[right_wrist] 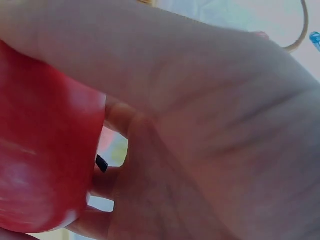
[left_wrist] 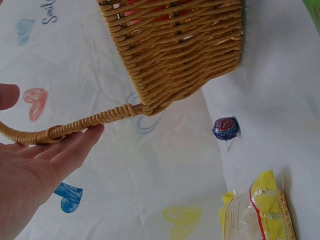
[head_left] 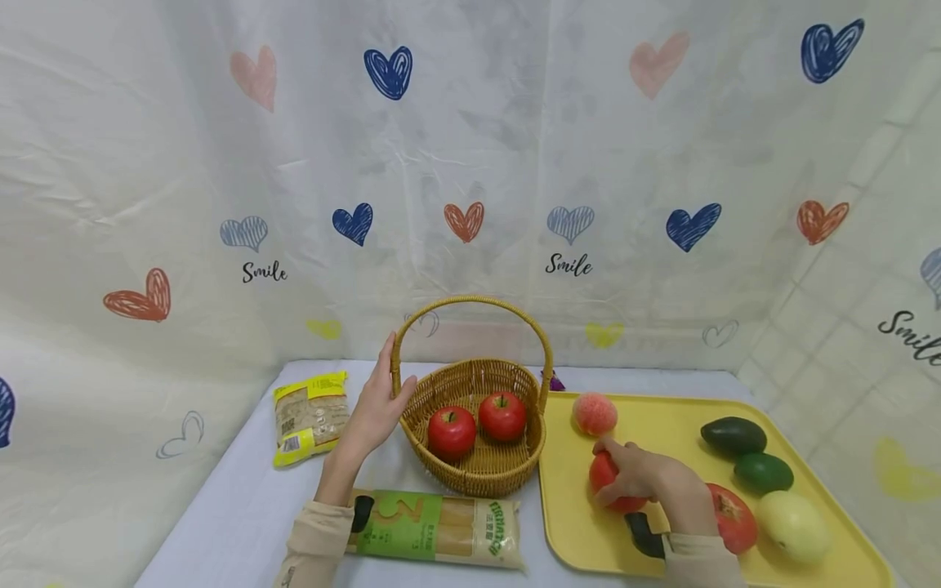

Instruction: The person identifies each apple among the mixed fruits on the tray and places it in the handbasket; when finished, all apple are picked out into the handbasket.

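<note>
Round glossy red fruit (head_left: 601, 472) held in curled fingers of right hand (head_left: 650, 478), near left edge of yellow rectangular tray (head_left: 654, 418), left hand (head_left: 376, 412), fingers almost straight, touching handle (head_left: 474, 300) of brown wicker basket (head_left: 478, 483)

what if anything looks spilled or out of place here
Nothing looks spilled. A small blue-and-red round thing between the basket and bag, and a purple bit near the tray, look stray, lying apart from the apples.
</note>
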The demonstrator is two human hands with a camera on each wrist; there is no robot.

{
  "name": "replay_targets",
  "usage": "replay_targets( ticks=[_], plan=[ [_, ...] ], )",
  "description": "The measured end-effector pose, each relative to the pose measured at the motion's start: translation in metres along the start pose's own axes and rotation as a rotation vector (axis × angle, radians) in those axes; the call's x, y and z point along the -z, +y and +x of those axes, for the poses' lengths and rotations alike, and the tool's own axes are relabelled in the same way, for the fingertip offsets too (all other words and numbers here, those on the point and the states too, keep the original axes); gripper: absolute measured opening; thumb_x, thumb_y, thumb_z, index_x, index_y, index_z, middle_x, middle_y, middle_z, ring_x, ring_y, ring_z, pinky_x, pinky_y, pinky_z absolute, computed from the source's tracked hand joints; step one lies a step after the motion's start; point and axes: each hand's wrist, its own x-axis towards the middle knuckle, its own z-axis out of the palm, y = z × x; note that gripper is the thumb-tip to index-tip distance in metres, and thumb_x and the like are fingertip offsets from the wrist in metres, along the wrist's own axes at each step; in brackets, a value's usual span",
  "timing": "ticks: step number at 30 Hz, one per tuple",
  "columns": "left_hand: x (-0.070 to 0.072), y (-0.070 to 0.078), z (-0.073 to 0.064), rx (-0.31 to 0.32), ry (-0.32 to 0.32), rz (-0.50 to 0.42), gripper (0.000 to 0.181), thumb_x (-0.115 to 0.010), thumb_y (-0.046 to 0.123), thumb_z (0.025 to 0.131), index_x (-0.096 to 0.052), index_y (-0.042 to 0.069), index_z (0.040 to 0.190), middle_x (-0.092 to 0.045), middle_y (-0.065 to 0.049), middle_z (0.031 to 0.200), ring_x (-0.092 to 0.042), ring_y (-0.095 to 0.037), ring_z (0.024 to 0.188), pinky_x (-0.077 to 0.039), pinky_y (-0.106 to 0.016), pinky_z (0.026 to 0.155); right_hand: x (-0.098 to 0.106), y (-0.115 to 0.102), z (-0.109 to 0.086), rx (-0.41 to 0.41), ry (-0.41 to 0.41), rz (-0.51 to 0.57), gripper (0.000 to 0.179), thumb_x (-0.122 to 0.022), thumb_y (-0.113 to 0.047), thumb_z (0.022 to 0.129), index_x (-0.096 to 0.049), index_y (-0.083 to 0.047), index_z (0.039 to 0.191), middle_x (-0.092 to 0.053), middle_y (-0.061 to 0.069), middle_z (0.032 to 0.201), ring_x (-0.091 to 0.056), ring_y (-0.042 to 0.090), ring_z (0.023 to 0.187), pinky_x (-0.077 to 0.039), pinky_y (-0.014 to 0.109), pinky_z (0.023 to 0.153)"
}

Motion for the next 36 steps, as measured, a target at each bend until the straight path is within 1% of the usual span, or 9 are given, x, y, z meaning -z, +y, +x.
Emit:
replay_targets(
  ticks=[8,15,18,21,25,28,32,36],
  plan=[
    [0.001,-0.002,0.0,0.001,0.002,0.012,0.081,-0.052,0.032,0.108,0.005,0.026,0.167,-0.004,-0.006,0.175,-0.017,-0.035,0.16,-0.026,-0.06,0.125,0.002,-0.007,-0.005,0.035,0.029,-0.027,0.069,-0.082,-0.027,0.084,-0.047,-0.011,0.141,-0.052,0.019,0.117,-0.054,0.034,0.103,-0.054,0.051,0.085],
    [-0.002,-0.001,0.0,-0.002,-0.015,-0.013,0.082,-0.052,0.033,0.108,0.006,0.027,0.166,-0.003,-0.006,0.175,-0.015,-0.035,0.16,-0.024,-0.06,0.126,0.005,-0.012,-0.016,0.095,0.097,-0.077,0.069,-0.082,-0.028,0.083,-0.048,-0.01,0.141,-0.053,0.023,0.118,-0.058,0.036,0.101,-0.052,0.057,0.085],
    [-0.004,-0.001,0.0,-0.011,-0.006,-0.015,0.082,-0.052,0.032,0.108,0.005,0.026,0.167,-0.004,-0.007,0.175,-0.017,-0.036,0.16,-0.026,-0.061,0.125,0.007,-0.015,-0.021,0.122,0.129,-0.095,0.07,-0.083,-0.028,0.083,-0.049,-0.008,0.141,-0.053,0.024,0.117,-0.057,0.037,0.1,-0.052,0.057,0.083],
    [-0.004,-0.001,0.0,-0.012,0.005,-0.014,0.081,-0.052,0.031,0.108,0.004,0.026,0.167,-0.006,-0.006,0.175,-0.018,-0.035,0.16,-0.027,-0.061,0.125,0.009,-0.02,-0.026,0.135,0.154,-0.104,0.071,-0.083,-0.029,0.082,-0.049,-0.008,0.14,-0.054,0.024,0.116,-0.057,0.038,0.1,-0.053,0.056,0.082],
    [-0.004,-0.002,-0.001,0.0,0.004,-0.018,0.081,-0.052,0.031,0.108,0.004,0.029,0.166,-0.006,-0.003,0.175,-0.018,-0.034,0.16,-0.028,-0.06,0.125,0.009,-0.025,-0.032,0.144,0.166,-0.099,0.072,-0.083,-0.029,0.08,-0.049,-0.007,0.14,-0.054,0.023,0.114,-0.056,0.037,0.099,-0.053,0.054,0.08],
    [-0.003,-0.002,-0.002,0.0,0.003,-0.019,0.081,-0.052,0.032,0.108,0.003,0.028,0.166,-0.005,-0.004,0.175,-0.018,-0.034,0.16,-0.028,-0.061,0.125,0.008,-0.028,-0.037,0.157,0.185,-0.101,0.073,-0.083,-0.03,0.08,-0.048,-0.007,0.14,-0.054,0.023,0.113,-0.056,0.037,0.097,-0.054,0.052,0.077],
    [-0.002,-0.001,-0.001,-0.005,0.003,-0.011,0.08,-0.051,0.032,0.108,0.003,0.025,0.167,-0.006,-0.005,0.175,-0.018,-0.034,0.16,-0.027,-0.06,0.125,0.009,-0.031,-0.041,0.198,0.228,-0.105,0.073,-0.084,-0.029,0.078,-0.049,-0.007,0.139,-0.055,0.024,0.114,-0.055,0.036,0.096,-0.054,0.049,0.074],
    [-0.001,0.0,0.001,0.0,0.006,-0.005,0.08,-0.051,0.032,0.108,0.004,0.028,0.166,-0.005,-0.003,0.175,-0.018,-0.033,0.16,-0.027,-0.06,0.125,0.011,-0.035,-0.044,0.248,0.258,-0.102,0.072,-0.085,-0.028,0.077,-0.05,-0.009,0.137,-0.055,0.025,0.119,-0.055,0.036,0.097,-0.054,0.047,0.073]
  ],
)
